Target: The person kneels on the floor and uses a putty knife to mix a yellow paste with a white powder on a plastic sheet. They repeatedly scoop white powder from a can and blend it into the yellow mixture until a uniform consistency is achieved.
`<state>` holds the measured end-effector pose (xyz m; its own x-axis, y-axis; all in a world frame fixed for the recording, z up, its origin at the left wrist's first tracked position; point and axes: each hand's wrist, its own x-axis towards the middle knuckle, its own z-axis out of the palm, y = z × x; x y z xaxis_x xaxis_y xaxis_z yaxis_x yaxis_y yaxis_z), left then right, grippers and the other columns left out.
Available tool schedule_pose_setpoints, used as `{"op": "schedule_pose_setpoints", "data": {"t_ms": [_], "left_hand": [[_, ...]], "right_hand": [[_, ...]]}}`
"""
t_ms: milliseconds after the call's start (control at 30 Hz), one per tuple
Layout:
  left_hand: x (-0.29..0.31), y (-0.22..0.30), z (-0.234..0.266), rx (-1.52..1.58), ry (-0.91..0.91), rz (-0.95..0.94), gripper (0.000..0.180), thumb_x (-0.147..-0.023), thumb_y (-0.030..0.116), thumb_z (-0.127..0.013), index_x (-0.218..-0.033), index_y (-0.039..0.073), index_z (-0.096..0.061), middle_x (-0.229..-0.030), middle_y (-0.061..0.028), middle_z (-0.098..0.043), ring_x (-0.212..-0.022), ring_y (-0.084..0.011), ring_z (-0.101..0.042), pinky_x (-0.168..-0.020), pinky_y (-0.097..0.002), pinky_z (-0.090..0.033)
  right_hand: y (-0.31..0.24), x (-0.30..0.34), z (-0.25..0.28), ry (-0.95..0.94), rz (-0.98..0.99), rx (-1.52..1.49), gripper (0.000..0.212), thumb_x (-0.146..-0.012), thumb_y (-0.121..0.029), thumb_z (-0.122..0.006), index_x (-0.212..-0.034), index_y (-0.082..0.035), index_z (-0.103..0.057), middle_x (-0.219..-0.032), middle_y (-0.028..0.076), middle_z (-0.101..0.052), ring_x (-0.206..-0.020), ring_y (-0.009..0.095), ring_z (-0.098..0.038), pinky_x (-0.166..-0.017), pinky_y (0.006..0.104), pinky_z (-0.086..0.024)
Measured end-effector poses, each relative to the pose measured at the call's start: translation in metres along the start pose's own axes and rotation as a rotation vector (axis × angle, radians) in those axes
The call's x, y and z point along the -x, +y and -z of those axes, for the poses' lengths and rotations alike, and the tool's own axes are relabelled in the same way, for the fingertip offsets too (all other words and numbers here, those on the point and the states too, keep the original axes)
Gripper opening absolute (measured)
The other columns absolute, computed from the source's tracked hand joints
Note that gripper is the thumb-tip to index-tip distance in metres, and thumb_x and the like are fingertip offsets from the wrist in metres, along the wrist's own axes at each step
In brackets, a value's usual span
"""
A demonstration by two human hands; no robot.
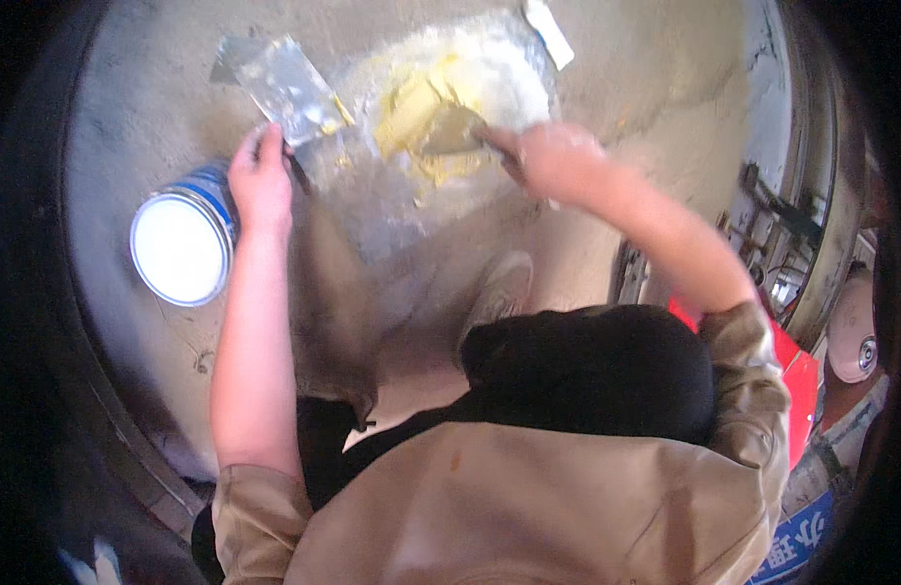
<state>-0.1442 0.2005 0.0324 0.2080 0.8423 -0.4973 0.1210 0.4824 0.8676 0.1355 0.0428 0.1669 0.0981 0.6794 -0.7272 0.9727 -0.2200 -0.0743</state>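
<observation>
My left hand (261, 183) is closed on the near edge of a flat, shiny metal sheet (283, 86) with yellow smears at its right corner. My right hand (565, 162) grips the handle of a putty knife (452, 131). The knife's rounded blade lies in a spread of soft yellow paste (411, 101). White powdery residue surrounds the paste on the grey floor. Left of my left wrist, a blue can with a white end (181, 252) lies close by, apparently on its side.
A white strip (550, 35) lies beyond the paste. My shoe (501, 289) is on the floor nearer me. Along the right edge are dark metal parts (786, 210), a red object (799, 385), a pink rounded object (852, 327) and a blue sign (799, 544).
</observation>
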Motion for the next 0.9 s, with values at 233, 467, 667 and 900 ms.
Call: {"op": "schedule_pose_setpoints", "data": {"t_ms": [233,467,667,900], "left_hand": [[-0.002,0.009,0.014,-0.274,-0.004,-0.010,0.029,-0.098,0.022,-0.065,-0.109,-0.004,-0.068,-0.084,-0.0037,-0.068,-0.074,-0.0099,-0.058,-0.069,-0.0252,-0.047],[0.025,0.011,0.016,-0.911,0.131,-0.269,0.027,-0.090,0.022,-0.063,-0.101,-0.003,-0.062,-0.089,-0.0224,-0.071,-0.085,-0.0392,-0.069,-0.078,-0.0445,-0.053],[0.020,0.004,0.013,-0.998,0.047,-0.220,0.029,-0.092,0.024,-0.062,-0.103,-0.003,-0.064,-0.092,-0.0234,-0.072,-0.088,-0.0394,-0.070,-0.079,-0.0446,-0.053],[0.012,-0.013,0.009,-1.048,0.059,-0.140,0.029,-0.093,0.025,-0.064,-0.102,-0.003,-0.069,-0.094,-0.0218,-0.073,-0.088,-0.0378,-0.071,-0.079,-0.0424,-0.054]], "right_hand": [[0.024,0.023,-0.073,0.237,-0.004,-0.326,0.057,-0.095,-0.023,-0.057,-0.149,-0.029,-0.040,-0.095,0.018,-0.070,-0.084,0.039,-0.067,-0.078,0.0503,-0.055],[0.037,0.030,-0.093,0.179,-0.019,-0.428,0.052,-0.097,-0.024,-0.057,-0.146,-0.028,-0.043,-0.091,0.018,-0.069,-0.084,0.040,-0.067,-0.076,0.0511,-0.053],[0.034,0.021,-0.100,0.175,-0.027,-0.479,0.052,-0.096,-0.026,-0.057,-0.146,-0.027,-0.043,-0.093,0.019,-0.069,-0.087,0.041,-0.066,-0.078,0.0522,-0.053],[0.039,0.020,-0.109,0.169,-0.026,-0.510,0.053,-0.096,-0.028,-0.058,-0.147,-0.029,-0.042,-0.094,0.021,-0.069,-0.087,0.042,-0.066,-0.079,0.0520,-0.053]]}}
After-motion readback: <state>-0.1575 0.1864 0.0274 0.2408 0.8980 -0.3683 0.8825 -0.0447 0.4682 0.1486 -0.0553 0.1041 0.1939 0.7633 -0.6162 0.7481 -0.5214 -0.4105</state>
